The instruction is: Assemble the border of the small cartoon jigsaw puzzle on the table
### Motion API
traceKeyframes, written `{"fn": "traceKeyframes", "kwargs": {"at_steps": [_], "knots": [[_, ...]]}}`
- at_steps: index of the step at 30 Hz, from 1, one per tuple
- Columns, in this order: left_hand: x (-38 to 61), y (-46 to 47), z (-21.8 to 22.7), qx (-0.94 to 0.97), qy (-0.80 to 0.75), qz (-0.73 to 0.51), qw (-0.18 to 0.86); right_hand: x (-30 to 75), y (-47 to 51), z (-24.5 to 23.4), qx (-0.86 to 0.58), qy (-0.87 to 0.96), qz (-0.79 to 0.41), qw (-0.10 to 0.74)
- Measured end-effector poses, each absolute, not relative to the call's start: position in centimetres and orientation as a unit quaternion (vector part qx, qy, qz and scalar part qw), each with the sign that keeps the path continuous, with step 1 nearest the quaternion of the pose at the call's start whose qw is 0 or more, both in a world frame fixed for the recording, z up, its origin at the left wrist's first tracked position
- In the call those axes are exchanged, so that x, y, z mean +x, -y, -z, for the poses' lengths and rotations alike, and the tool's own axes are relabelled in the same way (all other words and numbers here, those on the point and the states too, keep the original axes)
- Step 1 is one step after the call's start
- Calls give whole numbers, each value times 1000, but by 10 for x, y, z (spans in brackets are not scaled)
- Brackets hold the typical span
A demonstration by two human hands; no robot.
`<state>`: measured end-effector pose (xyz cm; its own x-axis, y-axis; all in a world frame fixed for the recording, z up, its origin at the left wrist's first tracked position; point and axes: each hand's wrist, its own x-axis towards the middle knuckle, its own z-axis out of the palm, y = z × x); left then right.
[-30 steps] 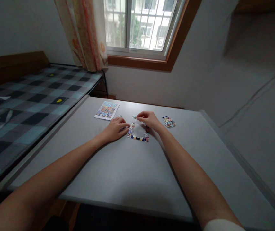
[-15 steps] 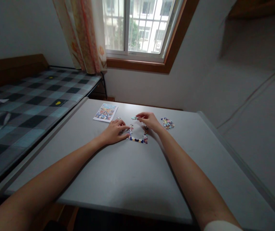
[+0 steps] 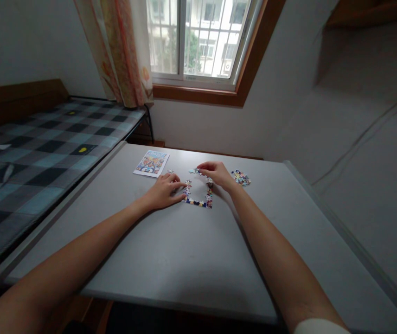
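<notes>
A part-built jigsaw frame (image 3: 198,202) lies on the grey table (image 3: 184,250). My left hand (image 3: 165,188) rests flat beside the frame's left side, fingers stretched toward it. My right hand (image 3: 215,173) is at the frame's far right corner, its fingers pinched on a small puzzle piece (image 3: 195,170) at the top edge. A lone piece (image 3: 170,170) lies just beyond my left hand.
A picture card (image 3: 151,163) lies at the far left of the table. A heap of loose pieces (image 3: 240,177) sits right of my right hand. A bed with a checked cover (image 3: 38,148) stands to the left, a window and curtain behind.
My right hand has shifted slightly, bringing the pinched piece down to the frame's top edge. My left hand stays put. The view has tilted a little.
</notes>
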<state>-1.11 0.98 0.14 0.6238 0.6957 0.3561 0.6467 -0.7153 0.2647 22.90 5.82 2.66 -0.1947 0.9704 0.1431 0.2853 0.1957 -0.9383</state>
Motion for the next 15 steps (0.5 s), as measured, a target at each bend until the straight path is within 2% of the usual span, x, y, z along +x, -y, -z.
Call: {"fn": "traceKeyframes", "kwargs": {"at_steps": [15], "knots": [[-12,-11,1,899,-371,-227,57,229,-55,-27,-469,675,-410,396]]}}
